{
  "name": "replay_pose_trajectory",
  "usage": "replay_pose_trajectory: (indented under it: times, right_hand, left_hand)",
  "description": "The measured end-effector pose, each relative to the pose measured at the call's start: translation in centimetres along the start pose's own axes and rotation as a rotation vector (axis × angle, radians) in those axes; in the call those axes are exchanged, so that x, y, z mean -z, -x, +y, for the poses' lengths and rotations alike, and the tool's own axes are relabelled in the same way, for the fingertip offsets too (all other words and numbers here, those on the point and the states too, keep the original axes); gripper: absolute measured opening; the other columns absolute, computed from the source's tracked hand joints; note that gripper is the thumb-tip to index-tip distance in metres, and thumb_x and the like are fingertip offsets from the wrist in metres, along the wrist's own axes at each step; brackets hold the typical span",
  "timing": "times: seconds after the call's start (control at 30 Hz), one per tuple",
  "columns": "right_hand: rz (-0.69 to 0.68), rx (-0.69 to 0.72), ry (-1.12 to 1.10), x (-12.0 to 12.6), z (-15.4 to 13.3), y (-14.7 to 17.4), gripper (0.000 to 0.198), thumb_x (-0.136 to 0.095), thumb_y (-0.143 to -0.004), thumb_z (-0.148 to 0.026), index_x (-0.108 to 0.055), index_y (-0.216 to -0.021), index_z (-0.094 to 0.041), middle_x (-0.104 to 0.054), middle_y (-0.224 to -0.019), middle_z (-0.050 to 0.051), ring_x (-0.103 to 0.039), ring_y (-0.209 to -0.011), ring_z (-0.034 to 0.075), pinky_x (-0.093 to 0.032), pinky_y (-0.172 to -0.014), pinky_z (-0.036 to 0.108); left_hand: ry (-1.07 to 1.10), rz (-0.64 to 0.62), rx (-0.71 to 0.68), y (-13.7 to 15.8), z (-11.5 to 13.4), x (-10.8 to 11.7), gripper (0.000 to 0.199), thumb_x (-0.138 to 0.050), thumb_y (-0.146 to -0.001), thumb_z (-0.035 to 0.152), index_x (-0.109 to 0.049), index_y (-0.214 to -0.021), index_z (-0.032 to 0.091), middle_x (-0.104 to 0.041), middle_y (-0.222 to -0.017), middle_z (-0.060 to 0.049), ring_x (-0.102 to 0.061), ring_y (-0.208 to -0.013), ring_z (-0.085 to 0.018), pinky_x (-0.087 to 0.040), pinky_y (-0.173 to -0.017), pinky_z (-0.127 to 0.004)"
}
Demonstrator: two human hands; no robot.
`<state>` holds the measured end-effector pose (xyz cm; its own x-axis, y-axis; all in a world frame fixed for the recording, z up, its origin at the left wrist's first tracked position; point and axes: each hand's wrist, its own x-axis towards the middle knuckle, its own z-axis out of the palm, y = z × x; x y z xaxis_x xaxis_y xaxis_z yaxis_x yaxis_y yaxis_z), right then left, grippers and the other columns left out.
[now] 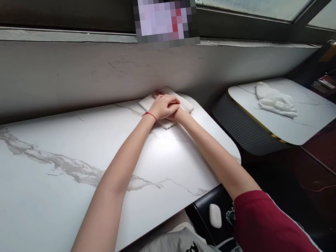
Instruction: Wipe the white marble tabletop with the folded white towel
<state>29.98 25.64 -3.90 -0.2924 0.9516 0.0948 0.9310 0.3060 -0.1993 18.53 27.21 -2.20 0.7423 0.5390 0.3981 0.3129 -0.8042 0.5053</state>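
Note:
My left hand (165, 105), with a thin red string bracelet (150, 115) at its wrist, lies across the back of my right hand (178, 115). Its fingers are stretched out, bending a little over the right hand's edge. Beneath both hands is a folded white cloth (186, 103) on the marble-patterned table (141, 154), close to the wall-side edge. The right hand is mostly covered; a few of its fingertips show beyond the left hand, lying flat on the cloth.
A grey wall (88, 74) with a window ledge runs behind the table. To the right stands a smaller marble-topped table (308, 123) bearing a crumpled white cloth (277, 102). Below the front edge, a white rounded case (215, 216) rests on a black surface.

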Motion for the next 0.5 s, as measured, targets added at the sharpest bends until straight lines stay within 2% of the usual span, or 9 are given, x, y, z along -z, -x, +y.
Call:
replay_pose_trajectory:
  times: [0.07,0.2,0.5]
  right_hand:
    - [0.032,0.012,0.062,-0.5,0.4,-0.2,0.077,-0.050,-0.096,-0.039,-0.027,-0.165,-0.015,-0.046,-0.158,0.011,-0.032,-0.153,0.036,-0.021,-0.132,0.047]
    - [0.068,0.033,0.103,-1.2,1.1,-0.3,0.071,-0.050,-0.097,-0.042,-0.033,-0.164,-0.022,-0.054,-0.151,0.009,-0.040,-0.147,0.037,-0.023,-0.130,0.049]
    - [0.063,-0.010,0.102,-1.2,0.2,-0.5,0.079,-0.058,-0.092,-0.047,-0.036,-0.161,-0.015,-0.054,-0.149,0.013,-0.044,-0.143,0.038,-0.028,-0.128,0.047]
  left_hand:
    - [-0.007,-0.004,-0.002,-0.1,-0.2,-0.1,0.029,-0.050,-0.087,0.030,-0.072,-0.103,0.021,-0.075,-0.118,-0.005,-0.062,-0.119,-0.026,-0.036,-0.107,-0.041]
    - [-0.019,0.003,0.000,-0.3,-0.3,-0.4,0.029,-0.050,-0.086,0.030,-0.072,-0.103,0.022,-0.075,-0.117,-0.004,-0.061,-0.119,-0.027,-0.036,-0.107,-0.042]
    - [-0.040,0.008,0.031,0.2,0.3,-0.3,0.024,-0.052,-0.085,0.028,-0.071,-0.098,0.023,-0.075,-0.115,-0.004,-0.061,-0.118,-0.026,-0.037,-0.109,-0.041]
